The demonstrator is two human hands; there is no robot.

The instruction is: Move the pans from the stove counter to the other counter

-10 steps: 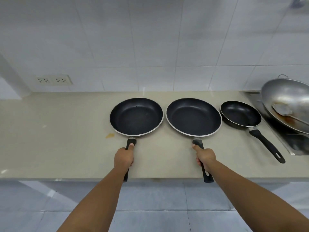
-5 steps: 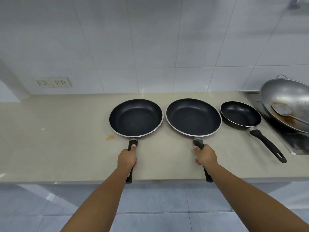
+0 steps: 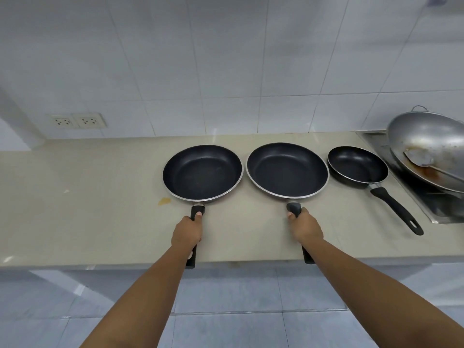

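Floor [image 3: 226, 330]: pale blue-grey tiles below the counter edge, crossed by both bare forearms.
Left hand [image 3: 187, 231]: fist wrapped tight around the black handle of the left pan, thumb laid along the top toward the bowl; the handle's end sticks out past the counter's front edge.
Right hand [image 3: 305, 228]: fingers curled firmly around the black handle of the middle pan, thumb near the handle's root; the handle tip shows beneath the wrist at the counter edge.
Counter [image 3: 88, 197]: beige, with a small yellowish stain [image 3: 164, 201] just left of the left pan's rim.
Left pan [image 3: 203, 172]: dark non-stick, silver rim, on the counter.
Middle pan [image 3: 287, 170]: same kind, just beside the left pan, their rims nearly touching.
Small pan [image 3: 357, 167]: darker and smaller, right of the middle pan, its handle angled toward the right front, no hand on it.
Stove [image 3: 442, 202]: recessed steel hob at far right.
Wok [image 3: 426, 139]: large, metal, tilted on the stove, with a metal spatula [image 3: 419, 158] lying inside.
Wall [image 3: 226, 59]: white tiles; a double socket [image 3: 76, 121] at left above the counter.
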